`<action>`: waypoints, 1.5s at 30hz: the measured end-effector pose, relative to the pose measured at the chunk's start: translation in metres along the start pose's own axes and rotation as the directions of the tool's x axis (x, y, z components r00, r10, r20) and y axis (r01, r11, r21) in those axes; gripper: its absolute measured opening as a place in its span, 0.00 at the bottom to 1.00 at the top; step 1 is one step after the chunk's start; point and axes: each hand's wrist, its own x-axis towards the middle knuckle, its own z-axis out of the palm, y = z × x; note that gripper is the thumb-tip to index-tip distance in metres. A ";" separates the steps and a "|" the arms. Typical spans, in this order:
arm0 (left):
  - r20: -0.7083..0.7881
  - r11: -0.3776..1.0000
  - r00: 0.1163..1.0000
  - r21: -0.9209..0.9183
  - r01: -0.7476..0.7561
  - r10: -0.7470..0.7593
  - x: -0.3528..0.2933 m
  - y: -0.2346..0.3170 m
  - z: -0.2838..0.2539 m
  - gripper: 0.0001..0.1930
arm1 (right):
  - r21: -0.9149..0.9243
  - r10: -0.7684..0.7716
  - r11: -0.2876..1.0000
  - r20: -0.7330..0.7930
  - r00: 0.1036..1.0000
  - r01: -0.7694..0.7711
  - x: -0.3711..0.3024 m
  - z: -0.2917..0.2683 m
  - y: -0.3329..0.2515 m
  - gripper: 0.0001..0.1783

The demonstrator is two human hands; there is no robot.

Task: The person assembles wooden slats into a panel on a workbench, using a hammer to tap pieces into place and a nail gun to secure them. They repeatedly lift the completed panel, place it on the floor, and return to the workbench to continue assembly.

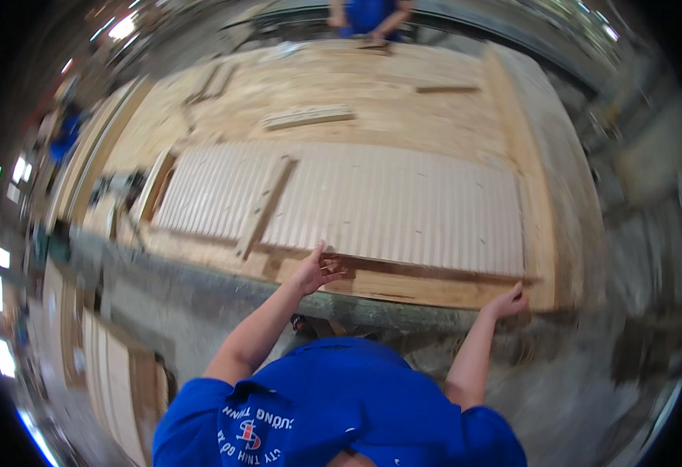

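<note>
A pale ribbed panel lies lengthwise on the wooden worktable, with a wooden batten set across its left part. Along the panel's near edge runs a thin brown wooden strip. My left hand is at the strip's left end, thumb raised against the edge and fingers spread. At the near right corner, my right hand has its fingers curled, with the thumb at the strip's right end. Its exact grip is partly hidden.
Light wooden rails edge the table, one on the right. Loose wood blocks lie beyond the panel, and a blurred power tool is at left. Across the table stands a person in blue. Stacked boards stand on the floor at lower left.
</note>
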 end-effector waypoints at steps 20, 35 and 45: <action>-0.344 0.900 0.863 -0.101 -0.425 0.369 -0.037 0.141 -0.174 0.30 | 0.013 0.217 0.976 -0.040 0.975 -0.217 -0.047 0.079 -0.019 0.39; -0.273 0.951 0.923 -0.069 -0.300 0.272 -0.071 0.093 -0.211 0.32 | -0.518 0.113 0.855 0.125 0.986 -0.032 -0.067 0.067 -0.041 0.31; -0.138 0.534 0.566 0.566 -0.628 0.812 -0.067 0.021 -0.125 0.34 | 0.034 -0.560 0.672 0.678 0.477 0.740 -0.153 0.089 -0.059 0.31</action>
